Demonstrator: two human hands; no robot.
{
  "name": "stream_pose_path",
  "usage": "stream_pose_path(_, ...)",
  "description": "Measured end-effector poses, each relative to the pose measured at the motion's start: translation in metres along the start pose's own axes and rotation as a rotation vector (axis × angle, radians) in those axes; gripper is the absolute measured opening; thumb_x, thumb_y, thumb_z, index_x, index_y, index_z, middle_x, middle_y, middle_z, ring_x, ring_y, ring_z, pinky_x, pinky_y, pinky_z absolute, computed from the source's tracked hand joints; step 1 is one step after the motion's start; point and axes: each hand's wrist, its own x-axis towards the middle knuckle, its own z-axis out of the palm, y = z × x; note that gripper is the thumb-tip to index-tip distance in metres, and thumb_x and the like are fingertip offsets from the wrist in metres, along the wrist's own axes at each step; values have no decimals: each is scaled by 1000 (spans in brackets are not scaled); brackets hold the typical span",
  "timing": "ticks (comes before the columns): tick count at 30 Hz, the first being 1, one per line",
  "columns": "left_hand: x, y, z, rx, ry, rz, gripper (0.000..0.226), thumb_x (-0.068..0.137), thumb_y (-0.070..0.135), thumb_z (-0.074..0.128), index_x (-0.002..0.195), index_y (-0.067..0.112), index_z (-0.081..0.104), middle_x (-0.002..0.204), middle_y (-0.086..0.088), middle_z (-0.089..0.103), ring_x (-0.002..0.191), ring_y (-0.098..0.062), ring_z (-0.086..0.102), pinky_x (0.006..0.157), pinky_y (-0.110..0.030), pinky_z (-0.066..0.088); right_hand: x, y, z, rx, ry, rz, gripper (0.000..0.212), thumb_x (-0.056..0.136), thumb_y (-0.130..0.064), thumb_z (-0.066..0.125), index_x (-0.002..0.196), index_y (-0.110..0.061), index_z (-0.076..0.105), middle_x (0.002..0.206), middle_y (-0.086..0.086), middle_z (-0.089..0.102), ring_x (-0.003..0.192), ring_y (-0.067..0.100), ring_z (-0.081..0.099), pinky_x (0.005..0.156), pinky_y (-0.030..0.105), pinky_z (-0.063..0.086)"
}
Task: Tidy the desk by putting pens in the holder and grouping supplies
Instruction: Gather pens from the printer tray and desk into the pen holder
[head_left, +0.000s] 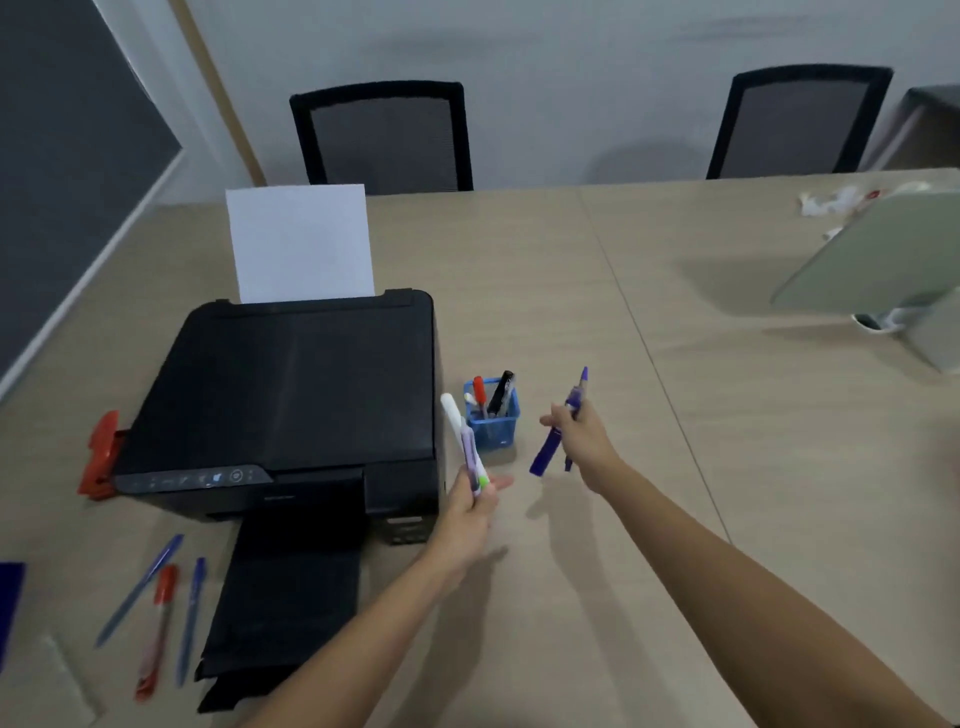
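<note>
A small blue mesh holder (493, 422) stands on the desk just right of the printer, with a red pen, a black marker and a pale pen in it. My left hand (470, 501) is in front of the holder, closed around a white and lilac pen bundle (464, 441) that points up toward it. To the right of the holder, my right hand (582, 434) grips two purple pens (563, 426). Three loose pens lie at the front left: a blue pen (139, 590), a red pen (157, 629) and another blue pen (191, 618).
A black printer (291, 395) with white paper (300, 243) upright in its feed and an extended output tray (283, 608) fills the left of the desk. An orange clip-like object (98, 454) sits at its left. A tilted pale device on a stand (878, 260) is at right. Two chairs stand behind.
</note>
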Motion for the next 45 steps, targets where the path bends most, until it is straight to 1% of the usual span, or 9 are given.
stream_pose_path(4, 32, 33, 15, -128, 166, 30, 32, 101, 24, 42, 132, 19, 51, 126, 9, 57, 112, -6, 50, 89, -23, 37, 23, -38, 11, 120, -79, -140, 12, 97, -22, 47, 96, -11, 43, 71, 0, 41, 58, 13, 40, 47, 26, 37)
stream_pose_path(9, 74, 53, 14, -227, 321, 33, 19, 99, 13, 45, 91, 21, 61, 101, -3, 64, 85, -15, 57, 76, -28, 44, 47, -49, 28, 96, -83, -190, 12, 94, -20, 54, 104, -15, 50, 89, 2, 56, 80, 16, 56, 69, 29, 46)
stream_pose_path(15, 121, 61, 6, -287, 400, -14, 23, 96, 5, 46, 81, 16, 61, 76, -1, 60, 73, -15, 57, 73, -26, 48, 60, -41, 36, -132, -154, -207, 12, 90, -16, 57, 101, -13, 57, 90, 3, 61, 87, 24, 59, 86, 39, 48)
stream_pose_path(18, 137, 58, 8, -275, 413, -60, 14, 94, 5, 50, 90, 10, 62, 75, -3, 58, 78, -21, 57, 82, -36, 52, 62, -27, 31, -231, -182, -216, 8, 85, -14, 64, 91, -14, 58, 86, 2, 63, 83, 26, 64, 79, 38, 52)
stream_pose_path(22, 147, 55, 10, -219, 414, -94, 11, 92, 8, 56, 100, 8, 62, 88, -8, 65, 89, -25, 65, 90, -41, 54, 63, -21, 24, -58, -105, -207, 13, 83, -26, 67, 88, -17, 60, 73, -13, 55, 64, 6, 54, 55, 11, 43)
stream_pose_path(28, 151, 46, 13, -123, 421, -90, 15, 91, 7, 58, 85, 20, 62, 84, -4, 58, 77, -17, 57, 83, -38, 54, 67, -28, 22, 250, -14, -114, 26, 93, -28, 44, 73, -23, 60, 86, -4, 58, 79, 11, 53, 73, 26, 43)
stream_pose_path(32, 153, 49, 10, -102, 436, -118, 17, 88, 1, 59, 89, 18, 60, 88, -6, 59, 85, -23, 60, 90, -48, 57, 67, -25, 23, 197, -27, -186, 27, 97, -38, 40, 80, -29, 58, 76, -9, 52, 71, 8, 49, 70, 24, 41)
stream_pose_path(38, 153, 57, -1, 74, 435, -57, 13, 88, 5, 61, 91, 17, 62, 105, -4, 67, 95, -25, 66, 84, -49, 59, 65, -24, 23, -39, -63, -300, 16, 93, -26, 50, 89, -16, 62, 84, 8, 66, 80, 27, 62, 80, 48, 53)
stream_pose_path(45, 148, 60, -2, 352, 569, 29, 24, 99, 16, 41, 109, 14, 63, 96, 3, 59, 85, -16, 57, 73, -27, 46, 63, -8, 22, -300, -94, -367, 14, 90, -21, 58, 96, -9, 61, 94, 10, 68, 81, 26, 66, 71, 31, 53)
